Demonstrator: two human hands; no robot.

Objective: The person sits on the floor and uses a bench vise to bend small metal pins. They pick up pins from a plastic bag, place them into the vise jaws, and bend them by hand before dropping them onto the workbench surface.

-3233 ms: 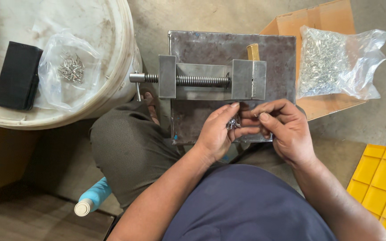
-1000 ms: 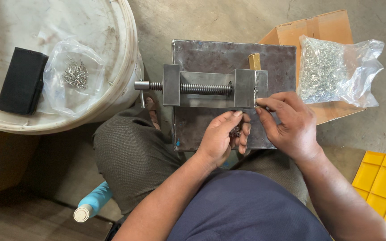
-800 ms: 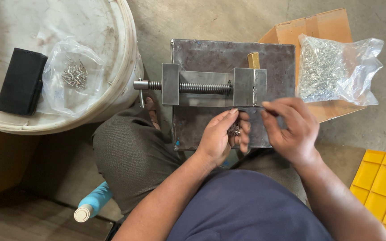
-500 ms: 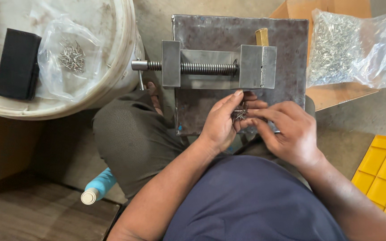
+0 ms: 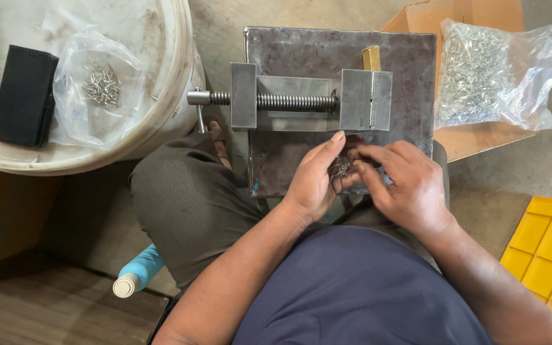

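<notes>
The left hand (image 5: pixel 314 182) is cupped, palm turned inward, cradling a small cluster of metal pins (image 5: pixel 341 167) against its fingers. The right hand (image 5: pixel 407 185) meets it from the other side, fingertips pinched at the same cluster. Both hands hover over the near edge of a dark steel plate (image 5: pixel 301 48) that carries a grey screw vise (image 5: pixel 311 99), its jaws standing apart. Past the plate's far right corner a clear bag of pins (image 5: pixel 490 73) lies on a cardboard box (image 5: pixel 480 134). Left of the plate, a white drum (image 5: pixel 174 83) holds a smaller bag of pins (image 5: pixel 100 86) and a black block (image 5: pixel 23 96)
</notes>
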